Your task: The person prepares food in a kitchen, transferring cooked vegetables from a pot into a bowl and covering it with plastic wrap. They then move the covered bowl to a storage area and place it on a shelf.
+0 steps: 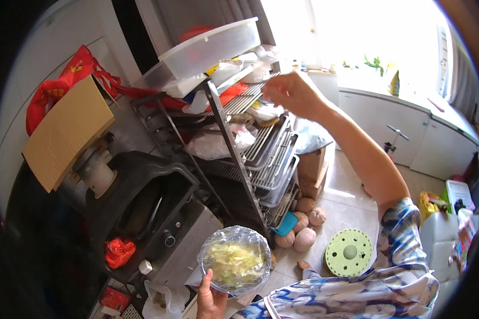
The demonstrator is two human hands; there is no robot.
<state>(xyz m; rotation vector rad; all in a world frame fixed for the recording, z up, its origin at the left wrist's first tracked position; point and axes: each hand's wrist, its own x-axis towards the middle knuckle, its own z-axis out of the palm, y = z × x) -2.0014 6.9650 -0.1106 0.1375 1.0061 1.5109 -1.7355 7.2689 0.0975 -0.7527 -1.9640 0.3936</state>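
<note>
My left hand grips the rim of a round bowl, thumb on the near edge. Clear plastic film covers the bowl, and pale yellow-green shredded food shows through it. My right hand is raised at the end of an outstretched arm, in front of the upper part of a metal rack. Its fingers are curled, and blur and glare hide whether anything is between them. Bagged items lie on the rack near it, among them a white plastic bag. A large translucent plastic tub rests on top.
Several pumpkins lie on the floor by the rack, near a light-green round stool. A black appliance stands left of the rack, a cardboard box above it. White cabinets line the window side.
</note>
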